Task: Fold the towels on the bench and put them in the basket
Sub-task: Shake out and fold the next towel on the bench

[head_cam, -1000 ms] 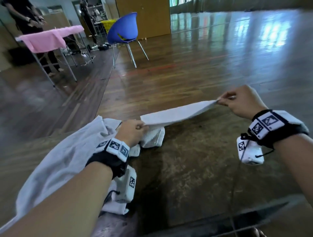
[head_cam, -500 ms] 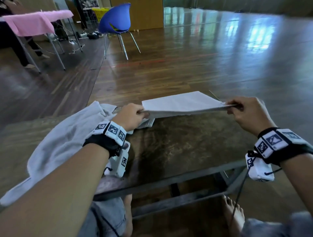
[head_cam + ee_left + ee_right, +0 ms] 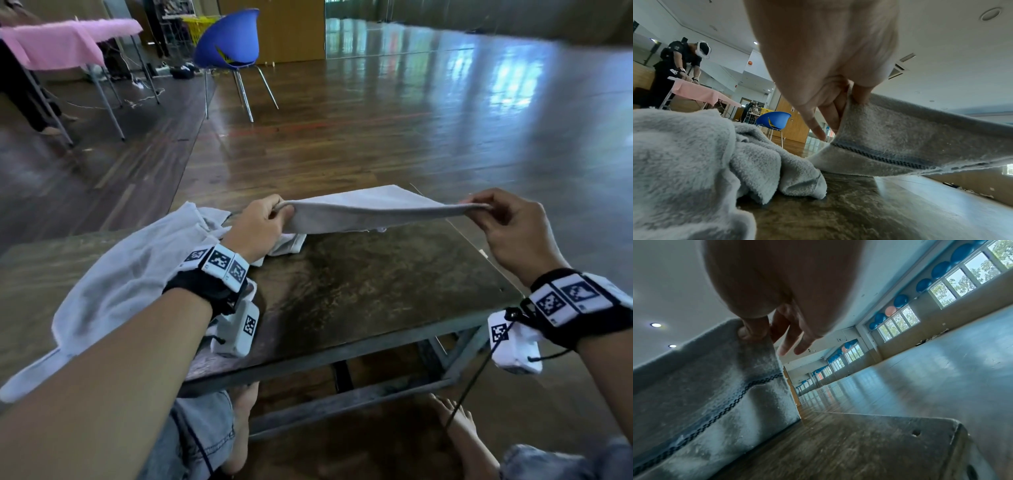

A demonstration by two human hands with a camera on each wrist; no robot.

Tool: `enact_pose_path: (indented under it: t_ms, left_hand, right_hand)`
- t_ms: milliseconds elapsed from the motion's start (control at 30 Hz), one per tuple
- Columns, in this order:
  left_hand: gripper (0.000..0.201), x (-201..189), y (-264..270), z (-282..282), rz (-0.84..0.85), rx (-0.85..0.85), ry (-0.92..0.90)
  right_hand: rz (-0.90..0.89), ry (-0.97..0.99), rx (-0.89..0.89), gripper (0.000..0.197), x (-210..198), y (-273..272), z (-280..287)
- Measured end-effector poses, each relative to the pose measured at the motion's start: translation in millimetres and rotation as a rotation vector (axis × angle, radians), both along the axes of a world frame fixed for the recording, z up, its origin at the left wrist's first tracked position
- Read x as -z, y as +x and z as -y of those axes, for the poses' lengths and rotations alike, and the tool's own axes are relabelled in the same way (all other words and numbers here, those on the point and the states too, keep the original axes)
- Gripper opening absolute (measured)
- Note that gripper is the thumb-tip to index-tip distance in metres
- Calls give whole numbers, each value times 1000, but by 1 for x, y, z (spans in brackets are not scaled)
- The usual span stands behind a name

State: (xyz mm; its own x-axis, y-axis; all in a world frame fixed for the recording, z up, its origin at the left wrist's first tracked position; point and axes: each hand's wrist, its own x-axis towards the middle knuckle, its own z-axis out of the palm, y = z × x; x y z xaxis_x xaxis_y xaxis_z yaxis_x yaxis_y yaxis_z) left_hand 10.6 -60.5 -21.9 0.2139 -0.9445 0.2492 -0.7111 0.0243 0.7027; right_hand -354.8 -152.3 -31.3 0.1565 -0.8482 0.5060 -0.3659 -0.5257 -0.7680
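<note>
A small pale grey towel (image 3: 370, 209) is stretched taut above the dark wooden bench (image 3: 359, 291). My left hand (image 3: 270, 219) pinches its left end and my right hand (image 3: 493, 212) pinches its right end. The towel is doubled over, its far part lying toward the bench's far edge. In the left wrist view the towel (image 3: 910, 142) shows a dark stitched stripe, held between thumb and fingers (image 3: 840, 113). The right wrist view shows the same towel (image 3: 711, 386) under my thumb. A second, crumpled towel (image 3: 130, 274) lies on the bench's left part, under my left forearm. No basket for the towels is in view.
The bench's right end (image 3: 496, 274) and metal frame (image 3: 376, 394) are close to my bare feet (image 3: 459, 421). Across the floor stand a blue chair (image 3: 229, 44), a pink-covered table (image 3: 65, 44) and a yellow crate (image 3: 198, 24). Another person (image 3: 680, 65) works at the pink table.
Both hands have drawn the towel toward me and raised its near edge, so it now hangs folded over between them. The view has tilted down, showing the bench frame and my feet.
</note>
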Motion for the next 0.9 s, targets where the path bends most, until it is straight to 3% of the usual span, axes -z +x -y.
enact_pose_path:
  t_ms: [200, 300, 433, 533, 600, 667, 767, 833, 900]
  left_hand:
    - [30, 12, 6, 8, 49, 12, 23]
    - [28, 21, 6, 12, 25, -4, 67]
    - [37, 26, 3, 21, 12, -32, 164]
    - [37, 20, -4, 21, 86, -33, 348]
    - [36, 19, -10, 18, -22, -10, 533]
    - [31, 17, -18, 9, -276, 6, 781]
    - [33, 10, -21, -2, -295, 128, 1101]
    - [33, 7, -23, -2, -287, 157, 1096]
    - [30, 9, -26, 5, -291, 101, 907]
  right_hand:
    - [-42, 66, -21, 15, 11, -3, 12]
    - [-97, 62, -11, 25, 17, -5, 17]
    - [-177, 95, -49, 15, 21, -6, 21]
    - [-281, 139, -140, 12, 21, -11, 23]
    - [-374, 238, -218, 12, 20, -17, 21]
    - [-423, 478, -308, 14, 19, -26, 19]
    - [-612, 826, -436, 22, 19, -40, 15]
    - [-632, 876, -435, 21, 22, -43, 14]
    - [-572, 689, -321, 18, 27, -41, 17]
